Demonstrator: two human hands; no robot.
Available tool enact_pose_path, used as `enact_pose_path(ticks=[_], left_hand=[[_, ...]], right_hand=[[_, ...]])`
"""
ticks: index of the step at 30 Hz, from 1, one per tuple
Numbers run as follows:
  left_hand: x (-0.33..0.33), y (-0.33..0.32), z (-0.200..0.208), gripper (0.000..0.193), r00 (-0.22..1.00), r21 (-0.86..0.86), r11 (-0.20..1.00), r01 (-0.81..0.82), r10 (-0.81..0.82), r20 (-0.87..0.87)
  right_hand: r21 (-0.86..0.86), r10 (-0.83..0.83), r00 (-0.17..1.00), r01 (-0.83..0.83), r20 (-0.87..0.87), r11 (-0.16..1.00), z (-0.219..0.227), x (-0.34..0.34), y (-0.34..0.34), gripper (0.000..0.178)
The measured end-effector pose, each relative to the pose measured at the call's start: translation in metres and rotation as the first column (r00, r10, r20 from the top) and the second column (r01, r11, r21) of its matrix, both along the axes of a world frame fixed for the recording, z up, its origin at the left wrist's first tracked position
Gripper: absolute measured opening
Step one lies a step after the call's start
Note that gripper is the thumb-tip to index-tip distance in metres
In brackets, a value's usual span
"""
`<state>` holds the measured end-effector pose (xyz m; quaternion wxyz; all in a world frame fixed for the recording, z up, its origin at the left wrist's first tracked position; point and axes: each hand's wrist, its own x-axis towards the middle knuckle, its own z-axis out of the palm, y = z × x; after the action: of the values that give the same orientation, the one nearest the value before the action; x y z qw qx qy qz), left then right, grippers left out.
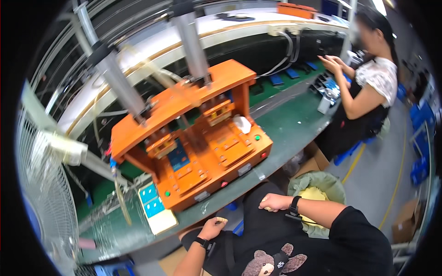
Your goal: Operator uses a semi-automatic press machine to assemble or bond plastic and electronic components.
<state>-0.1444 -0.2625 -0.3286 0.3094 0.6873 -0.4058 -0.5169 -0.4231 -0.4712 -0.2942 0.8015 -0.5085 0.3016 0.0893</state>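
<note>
From where I operate, I start at the fingertips: pale yellow shows on both, perhaps finger covers, and the fingers curl inward; whether anything is pinched inside them I cannot tell. The left hand (212, 228) sits at the lower centre of the frame, the right hand (277, 202) a little higher and to its right, both just off the bench edge and apart from everything on it. I read that as a way of keeping fingers well outside the orange press (207, 158), which fills the middle of the frame. Its green buttons (257, 137) stand at opposite front corners, presumably so that each hand has one within easy reach. The blue-green panels (148, 193) lie on a pale board (163, 221) against the press's left end, likely for the left hand's convenience, while a white crumpled piece (241, 124) rests by the right bay. As for pose, the left forearm rises from the lower edge with its wrist bent slightly inward; the right forearm reaches in from the lower right, nearly level, knuckles up, above the dark lap. Beyond it, a green bag (337, 186) stands open at right, and a co-worker (368, 87) sits at upper right.
</note>
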Motion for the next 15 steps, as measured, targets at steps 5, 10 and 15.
enact_pose_path(ticks=[5, 10, 15], left_hand=[[-0.011, -0.055, -0.047, 0.03, 0.948, 0.204, 0.967, -0.153, 0.202, -0.246], [-0.01, -0.077, -0.077, 0.037, 0.886, 0.336, 0.939, -0.077, 0.218, -0.408], [0.023, -0.06, -0.097, 0.048, 0.819, 0.43, 0.897, -0.102, 0.322, -0.476]], right_hand=[[-0.094, -0.14, 0.987, 0.133, -0.078, 0.987, 0.012, -0.018, 0.01, 0.036], [-0.155, -0.105, 0.993, 0.096, -0.055, 0.983, -0.012, -0.007, -0.016, 0.034], [-0.271, 0.023, 0.99, -0.061, -0.142, 0.961, -0.001, 0.018, -0.025, 0.033]])
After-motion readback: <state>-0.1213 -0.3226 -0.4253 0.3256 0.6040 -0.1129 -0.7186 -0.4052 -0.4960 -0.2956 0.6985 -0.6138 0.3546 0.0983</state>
